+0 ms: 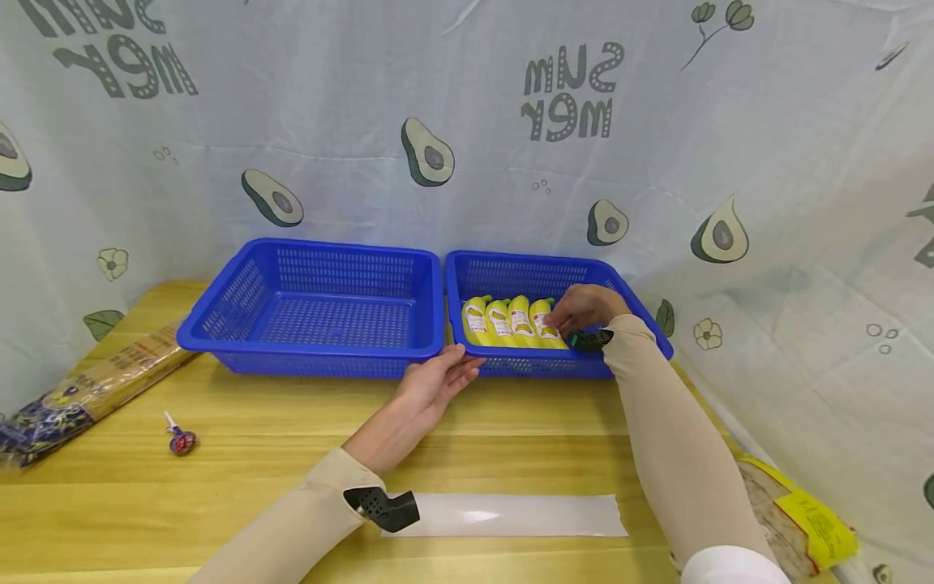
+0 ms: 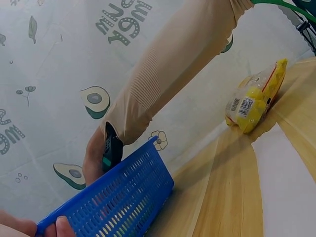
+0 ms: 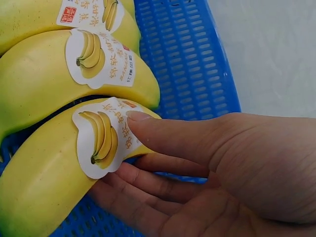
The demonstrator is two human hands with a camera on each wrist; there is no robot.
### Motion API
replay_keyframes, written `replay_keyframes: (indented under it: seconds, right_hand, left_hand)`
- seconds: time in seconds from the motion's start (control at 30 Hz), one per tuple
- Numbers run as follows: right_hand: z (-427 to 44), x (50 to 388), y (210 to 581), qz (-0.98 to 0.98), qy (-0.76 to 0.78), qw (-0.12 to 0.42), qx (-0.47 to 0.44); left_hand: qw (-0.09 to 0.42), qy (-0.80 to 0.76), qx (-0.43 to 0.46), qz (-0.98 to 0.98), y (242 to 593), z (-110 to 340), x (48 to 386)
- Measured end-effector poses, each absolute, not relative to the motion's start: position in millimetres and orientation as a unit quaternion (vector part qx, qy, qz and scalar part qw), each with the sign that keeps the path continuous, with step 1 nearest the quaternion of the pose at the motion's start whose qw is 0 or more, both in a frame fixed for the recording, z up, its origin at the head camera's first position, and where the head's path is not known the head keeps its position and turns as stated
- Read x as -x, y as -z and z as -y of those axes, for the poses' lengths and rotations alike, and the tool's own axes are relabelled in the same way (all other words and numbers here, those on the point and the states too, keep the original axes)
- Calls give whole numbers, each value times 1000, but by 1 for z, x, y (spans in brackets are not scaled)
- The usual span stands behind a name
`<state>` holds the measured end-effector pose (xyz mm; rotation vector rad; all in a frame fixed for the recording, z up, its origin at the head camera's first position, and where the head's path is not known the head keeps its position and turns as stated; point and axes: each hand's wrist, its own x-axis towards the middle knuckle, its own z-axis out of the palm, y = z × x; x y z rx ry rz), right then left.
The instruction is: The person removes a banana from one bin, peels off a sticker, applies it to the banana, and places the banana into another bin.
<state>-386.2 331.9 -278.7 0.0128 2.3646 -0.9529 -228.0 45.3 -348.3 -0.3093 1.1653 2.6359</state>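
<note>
Several yellow bananas with white labels lie side by side in the smaller right-hand blue basket (image 1: pixel 536 367). My right hand (image 1: pixel 589 305) reaches into that basket and holds the rightmost banana (image 3: pixel 47 170). In the right wrist view its thumb lies on the label and the fingers curl under the banana's side. At the basket's front left corner, my left hand (image 1: pixel 430 385) grips the rim. The left wrist view shows fingertips (image 2: pixel 63 227) against the outer side of the basket wall.
A larger blue basket (image 1: pixel 328 362) stands left of the other, with only its slotted floor showing inside. A lollipop (image 1: pixel 182 441) and a long clear-wrapped package (image 1: pixel 109 381) lie at left. A white strip (image 1: pixel 511 515) lies in front; a yellow-and-clear bag (image 1: pixel 803 519) sits at right.
</note>
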Motion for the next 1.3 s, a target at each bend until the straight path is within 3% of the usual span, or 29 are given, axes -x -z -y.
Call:
replay_keyframes:
  seconds: [0.6, 0.87, 1.03, 1.17, 1.3]
  right_hand:
    - [-335, 391, 276, -897, 346, 274, -26]
    - [-315, 370, 245, -942, 254, 212, 49]
    - [-290, 349, 220, -969, 193, 105, 113]
    - [-272, 322, 207, -968, 208, 6, 141]
    - [-259, 297, 206, -960, 214, -89, 155]
  left_hand:
    - [232, -786, -29, -572, 349, -22, 208]
    - [238, -739, -126, -617, 318, -5, 188]
    - [152, -699, -225, -662, 285, 10, 181]
    - [8, -654, -264, -709, 262, 23, 183]
    - [-134, -581, -242, -765, 248, 34, 188]
